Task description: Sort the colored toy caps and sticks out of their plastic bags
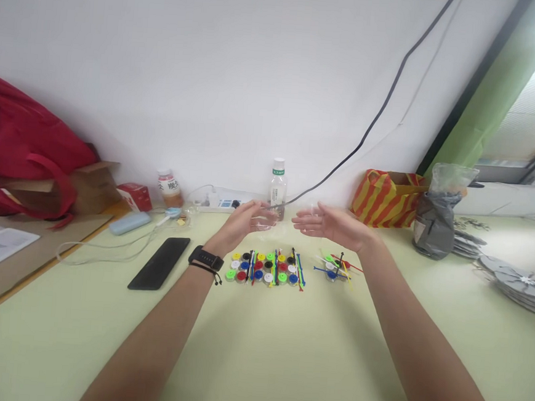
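My left hand (246, 222) and my right hand (325, 223) hover over the table with fingers stretched out and palms facing each other. Neither one holds anything. Below and between them lie rows of small round pieces (268, 265) in yellow, black, white, blue, red and green. Thin coloured sticks with arrow-like ends (275, 268) lie between those groups. A looser pile of similar sticks and round pieces (336, 266) sits below my right hand. Behind the hands, a clear bottle with a white cap (276, 186) stands upright near the wall.
A black phone (159, 263) lies left of my watch. Farther back are a power strip (225, 201), a drink bottle (170, 190) and a red box (134, 197). A striped bag (385, 199), a grey bag (436, 223) and flat grey discs (520, 282) occupy the right. A black cable (386, 102) hangs across the wall.
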`<state>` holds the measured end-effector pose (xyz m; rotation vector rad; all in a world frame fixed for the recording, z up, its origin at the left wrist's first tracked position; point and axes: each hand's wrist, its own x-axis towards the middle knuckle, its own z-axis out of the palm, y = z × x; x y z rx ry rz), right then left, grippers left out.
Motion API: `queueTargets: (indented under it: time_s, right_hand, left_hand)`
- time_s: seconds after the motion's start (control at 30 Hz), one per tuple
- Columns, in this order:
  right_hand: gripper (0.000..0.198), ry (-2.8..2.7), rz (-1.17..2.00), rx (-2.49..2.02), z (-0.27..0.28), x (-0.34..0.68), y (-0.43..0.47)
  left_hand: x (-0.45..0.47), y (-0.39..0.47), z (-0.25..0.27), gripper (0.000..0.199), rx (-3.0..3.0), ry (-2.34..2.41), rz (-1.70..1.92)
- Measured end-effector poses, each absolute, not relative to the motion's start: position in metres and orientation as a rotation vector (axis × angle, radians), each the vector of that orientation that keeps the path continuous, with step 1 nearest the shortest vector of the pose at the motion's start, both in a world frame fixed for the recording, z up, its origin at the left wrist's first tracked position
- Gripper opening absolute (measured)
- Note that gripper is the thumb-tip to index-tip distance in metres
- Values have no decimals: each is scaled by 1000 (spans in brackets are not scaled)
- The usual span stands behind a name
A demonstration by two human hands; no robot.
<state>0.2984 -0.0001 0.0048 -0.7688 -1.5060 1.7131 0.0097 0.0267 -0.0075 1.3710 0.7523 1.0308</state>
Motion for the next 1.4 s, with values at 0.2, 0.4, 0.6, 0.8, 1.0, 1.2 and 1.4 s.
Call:
queueTargets:
  time_s: [0.2,0.4,0.6,0.8,1.0,1.2,1.4]
  right_hand:
    - [87,-1730,1945,-491,11,289,-16]
    - [101,-1790,1955,-422,7,275,-19]
    - [100,-1949,1945,-271,13,272,-28]
    - [91,-2339,1801,-398,33,262,-38]
    - [99,-2741,1426,-587,51,254,-53]
    - [93,-2823,1298,-573,61,252,-64]
    - [81,-2836,1270,-584,67,257,-64]
  left_hand:
    - [10,21,-2,47,1369,560,800]
    - [6,15,3,57,1366,485,629]
    - [-3,10,12,74,1400,361,507]
    - [-7,1,23,77,1615,328,312]
    - [5,-9,37,63,1936,376,47]
    - [15,-20,49,67,2104,465,-69]
    - [25,-27,51,67,2156,431,23]
